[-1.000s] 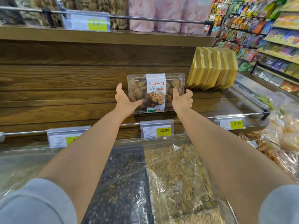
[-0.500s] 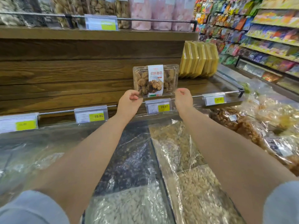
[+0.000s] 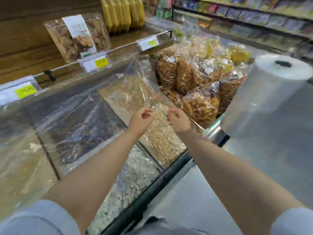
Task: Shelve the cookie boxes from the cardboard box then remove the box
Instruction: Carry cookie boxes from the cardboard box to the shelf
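Note:
A clear plastic cookie box with a white label stands on its edge on the wooden shelf, leaning back against the shelf wall. Several yellow boxes stand to its right. My left hand and my right hand hover close together above the covered bulk bins, well below the shelf. Both have loosely curled fingers and hold nothing. No cardboard box is in view.
Plastic-covered bins of seeds and nuts lie under my arms. Cellophane snack bags pile up to the right. A large roll of plastic bags stands at the right. Price tags line the shelf rail. Grey floor shows below.
Both hands let go of the cookie box, which stays on the shelf, and drew back toward me over the bins. My view swung down and to the right.

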